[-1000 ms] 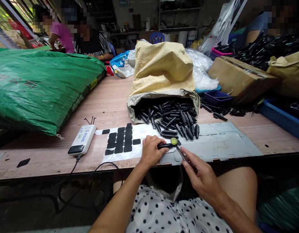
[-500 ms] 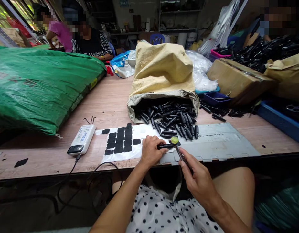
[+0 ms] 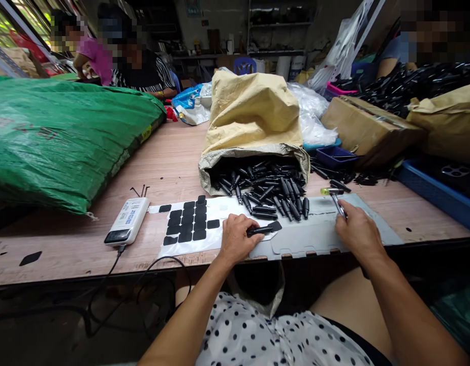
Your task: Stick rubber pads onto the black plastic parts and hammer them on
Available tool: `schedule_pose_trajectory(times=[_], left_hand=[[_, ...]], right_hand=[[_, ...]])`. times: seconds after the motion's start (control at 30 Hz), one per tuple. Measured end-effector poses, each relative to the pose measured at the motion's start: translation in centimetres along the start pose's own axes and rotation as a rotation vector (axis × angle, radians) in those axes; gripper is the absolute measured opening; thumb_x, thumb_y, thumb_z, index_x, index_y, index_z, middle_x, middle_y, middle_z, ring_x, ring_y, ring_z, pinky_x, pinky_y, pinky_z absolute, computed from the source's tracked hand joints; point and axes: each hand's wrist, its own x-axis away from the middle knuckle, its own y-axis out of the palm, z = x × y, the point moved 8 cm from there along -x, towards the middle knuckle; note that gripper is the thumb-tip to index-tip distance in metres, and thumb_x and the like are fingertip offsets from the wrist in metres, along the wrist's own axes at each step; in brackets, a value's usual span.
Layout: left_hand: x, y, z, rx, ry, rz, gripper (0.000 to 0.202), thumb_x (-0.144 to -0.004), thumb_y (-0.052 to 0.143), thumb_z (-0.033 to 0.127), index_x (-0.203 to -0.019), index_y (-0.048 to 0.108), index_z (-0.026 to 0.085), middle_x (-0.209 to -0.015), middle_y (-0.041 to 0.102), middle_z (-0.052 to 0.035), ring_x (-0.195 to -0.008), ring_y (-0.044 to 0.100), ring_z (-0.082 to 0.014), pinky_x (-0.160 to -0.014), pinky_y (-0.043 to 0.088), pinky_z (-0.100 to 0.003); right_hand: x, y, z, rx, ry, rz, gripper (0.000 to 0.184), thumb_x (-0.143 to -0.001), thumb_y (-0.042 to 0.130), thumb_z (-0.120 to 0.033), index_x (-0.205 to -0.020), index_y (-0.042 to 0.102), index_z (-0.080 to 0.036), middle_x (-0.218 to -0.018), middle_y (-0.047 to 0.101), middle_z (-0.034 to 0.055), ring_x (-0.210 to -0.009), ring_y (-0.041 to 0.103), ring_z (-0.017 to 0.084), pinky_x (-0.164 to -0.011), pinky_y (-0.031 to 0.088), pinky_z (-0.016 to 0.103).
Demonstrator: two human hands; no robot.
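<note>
Hands, the left hand (image 3: 238, 236) and the right hand (image 3: 356, 226), are both closed, in front of the open paper sack (image 3: 253, 114). The left one pinches a black tube (image 3: 260, 231), with a black patch (image 3: 275, 226) at its right end. The right one grips a small hammer (image 3: 332, 191), to the right of the sack's mouth. Loose tubes (image 3: 284, 206) spill before the sack. Left-front of it, a white sheet (image 3: 223, 236) carries black squares (image 3: 187, 219); farther left stands a green bag (image 3: 67, 142).

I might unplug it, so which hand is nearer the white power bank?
Left. The left hand, holding a black tube, is right of the power bank, with black squares between; the right hand, gripping a hammer, is farther right.
</note>
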Motion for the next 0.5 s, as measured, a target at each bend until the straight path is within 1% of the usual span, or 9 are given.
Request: schedule_pose_trajectory(times=[0.07, 0.13, 0.23, 0.33, 0.4, 0.43, 0.47, 0.5], left_hand=[[0.0, 0.0, 0.0, 0.007, 0.005, 0.000, 0.020, -0.077, 0.082, 0.033, -0.095, 0.075, 0.028, -0.090, 0.070, -0.0008, -0.102, 0.053, -0.0255, -0.091, 0.037, -0.040], [0.0, 0.1, 0.0, 0.011, 0.007, -0.002, 0.020, -0.078, 0.082, 0.034, -0.096, 0.075, 0.029, -0.090, 0.070, -0.0010, -0.102, 0.053, -0.0255, -0.091, 0.038, -0.040], [-0.2, 0.1, -0.2, 0.012, 0.008, -0.009, 0.019, -0.079, 0.081, 0.035, -0.096, 0.075, 0.028, -0.088, 0.069, -0.0011, -0.101, 0.053, -0.0253, -0.090, 0.037, -0.040], [-0.1, -0.3, 0.3, 0.034, 0.039, -0.002, 0.017, -0.083, 0.078, 0.037, -0.096, 0.075, 0.027, -0.090, 0.070, -0.0021, -0.100, 0.053, -0.0251, -0.091, 0.038, -0.040], [0.7, -1.0, 1.2, 0.049, 0.104, 0.026, 0.017, -0.086, 0.074, 0.037, -0.098, 0.074, 0.025, -0.094, 0.070, -0.0039, -0.102, 0.054, -0.0256, -0.093, 0.037, -0.041], [1.4, -1.2, 1.9, 0.055, 0.154, 0.028, 0.018, -0.089, 0.072, 0.037, -0.099, 0.073, 0.024, -0.096, 0.071, -0.0050, -0.102, 0.054, -0.0256, -0.094, 0.038, -0.041], [2.5, -1.2, 2.6, 0.063, 0.215, 0.010, 0.018, -0.091, 0.068, 0.038, -0.101, 0.072, 0.023, -0.095, 0.070, -0.0061, -0.099, 0.055, -0.0253, -0.092, 0.039, -0.041], [3.7, -0.9, 3.4, 0.073, 0.280, -0.033, 0.020, -0.093, 0.065, 0.038, -0.102, 0.071, 0.022, -0.094, 0.070, -0.0069, -0.096, 0.056, -0.0246, -0.089, 0.040, -0.040]], right_hand=[[-1.7, 1.5, 0.8, 0.140, 0.014, -0.052, 0.051, -0.090, 0.048, -0.020, -0.139, 0.060, -0.017, -0.115, 0.067, 0.0187, -0.099, 0.064, 0.032, -0.081, 0.049, 0.042], [-2.6, 2.6, 0.5, 0.198, -0.008, -0.060, 0.049, -0.091, 0.047, -0.018, -0.137, 0.061, -0.018, -0.115, 0.064, 0.0180, -0.100, 0.061, 0.031, -0.078, 0.046, 0.039], [-3.1, 3.6, -0.6, 0.220, -0.035, -0.023, 0.045, -0.090, 0.046, -0.015, -0.131, 0.063, -0.018, -0.119, 0.059, 0.0172, -0.096, 0.057, 0.027, -0.073, 0.040, 0.036], [-2.8, 3.8, -1.7, 0.277, -0.058, 0.073, 0.041, -0.092, 0.044, -0.014, -0.129, 0.061, -0.014, -0.114, 0.058, 0.0175, -0.100, 0.052, 0.029, -0.074, 0.036, 0.037], [-2.5, 3.7, -2.2, 0.310, -0.075, 0.137, 0.039, -0.094, 0.044, -0.016, -0.129, 0.060, -0.013, -0.109, 0.058, 0.0173, -0.103, 0.050, 0.031, -0.074, 0.034, 0.037], [-2.4, 3.7, -2.3, 0.317, -0.083, 0.155, 0.039, -0.094, 0.044, -0.016, -0.130, 0.060, -0.014, -0.108, 0.058, 0.0169, -0.102, 0.049, 0.030, -0.073, 0.033, 0.037], [-2.3, 3.8, -2.3, 0.318, -0.089, 0.163, 0.039, -0.095, 0.043, -0.017, -0.130, 0.059, -0.014, -0.108, 0.058, 0.0165, -0.101, 0.049, 0.030, -0.072, 0.032, 0.036], [-2.2, 3.8, -2.3, 0.317, -0.093, 0.166, 0.039, -0.096, 0.043, -0.018, -0.131, 0.058, -0.014, -0.108, 0.058, 0.0162, -0.099, 0.050, 0.029, -0.071, 0.031, 0.036]])
